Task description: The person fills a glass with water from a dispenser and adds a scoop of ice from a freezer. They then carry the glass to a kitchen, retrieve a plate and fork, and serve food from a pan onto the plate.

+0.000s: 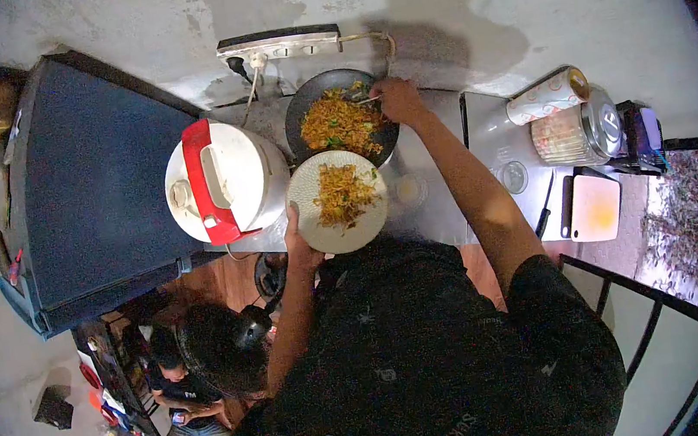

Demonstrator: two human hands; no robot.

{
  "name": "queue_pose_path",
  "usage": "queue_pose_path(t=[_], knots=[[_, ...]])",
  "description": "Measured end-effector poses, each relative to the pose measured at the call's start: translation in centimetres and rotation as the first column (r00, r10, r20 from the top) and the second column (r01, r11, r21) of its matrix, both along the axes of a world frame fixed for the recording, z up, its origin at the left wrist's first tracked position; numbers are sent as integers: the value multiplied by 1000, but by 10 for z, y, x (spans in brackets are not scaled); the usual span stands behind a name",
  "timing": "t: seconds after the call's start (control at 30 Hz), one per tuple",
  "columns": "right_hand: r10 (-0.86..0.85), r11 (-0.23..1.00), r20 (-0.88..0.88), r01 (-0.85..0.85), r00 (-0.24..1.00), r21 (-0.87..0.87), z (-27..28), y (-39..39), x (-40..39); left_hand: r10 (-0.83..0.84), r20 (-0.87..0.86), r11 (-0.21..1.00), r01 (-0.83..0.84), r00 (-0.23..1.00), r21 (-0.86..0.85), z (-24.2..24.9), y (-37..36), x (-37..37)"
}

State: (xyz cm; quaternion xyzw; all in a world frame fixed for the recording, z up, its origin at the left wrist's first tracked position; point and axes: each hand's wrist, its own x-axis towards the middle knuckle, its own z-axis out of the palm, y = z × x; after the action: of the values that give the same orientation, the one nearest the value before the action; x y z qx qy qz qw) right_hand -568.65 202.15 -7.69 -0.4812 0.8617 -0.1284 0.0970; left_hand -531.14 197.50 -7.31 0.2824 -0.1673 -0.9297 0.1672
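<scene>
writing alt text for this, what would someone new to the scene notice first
The eye likely goes first to the round white plate of orange-brown noodle-like food in the left hand, just below a round dark pan of similar food at the centre. Next comes the large white cooker with a bright red handle, left of the plate.

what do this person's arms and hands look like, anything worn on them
Both the left hand and the right hand are bare, with no gloves, and both forearms are uncovered. The right sleeve is short and black, part of a black shirt with small, pale, scattered prints. Finer details, such as rings, are too small to tell.
</scene>
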Motion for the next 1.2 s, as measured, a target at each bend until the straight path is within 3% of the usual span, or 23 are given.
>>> queue_pose_path(t=[0.07, 0.13, 0.23, 0.3, 0.43, 0.53, 0.63, 0.7, 0.8, 0.93, 1.0, 1.1, 1.2], knots=[[-19, 1000, -38, 19, 999, 2, 5, 6, -7, 6, -22, 999, -6, 1000, 38, -5, -1, 5], [-27, 1000, -88, 27, 996, -1, 20, 12, -16, 75, 176, 996, -83, 981, 43, -1, -3, 3], [-11, 999, -162, 19, 987, 43, 50, 30, -14, 94, 165, 995, -98, 982, 14, 11, -3, 2], [51, 998, -404, -28, 913, 63, 63, 41, -8, 82, 132, 995, -88, 988, 38, 9, -4, 6], [100, 989, -499, -31, 861, 145, 59, 44, 5, 96, 119, 991, -106, 988, 80, 2, -5, 8], [96, 978, -416, -7, 904, 210, 39, 36, 18, 65, 96, 998, -66, 993, 9, 6, -5, 8], [32, 996, -412, 5, 911, 89, 19, 25, 27, 84, 168, 996, -78, 982, -43, 29, -2, 3], [2, 999, -218, 7, 976, 42, 8, 18, 26, 86, 153, 996, -80, 984, -50, 28, -2, 6], [4, 999, -231, -13, 973, -38, -9, 14, 23, 96, 127, 995, -90, 987, -52, 30, 1, 5], [51, 999, -172, -48, 984, 21, -18, 17, 9, 111, 149, 991, -98, 983, -87, 42, 5, 1], [33, 998, 103, -28, 994, -51, -19, 18, 2, 123, 179, 992, -114, 976, -62, 39, 4, 1], [-65, 997, 148, 71, 987, -31, -20, 19, 1, 127, 195, 992, -120, 973, -43, 35, 4, 1], [-6, 993, 175, 26, 985, -112, -24, 26, -4, 104, 197, 993, -91, 975, -78, 40, 4, 1]])
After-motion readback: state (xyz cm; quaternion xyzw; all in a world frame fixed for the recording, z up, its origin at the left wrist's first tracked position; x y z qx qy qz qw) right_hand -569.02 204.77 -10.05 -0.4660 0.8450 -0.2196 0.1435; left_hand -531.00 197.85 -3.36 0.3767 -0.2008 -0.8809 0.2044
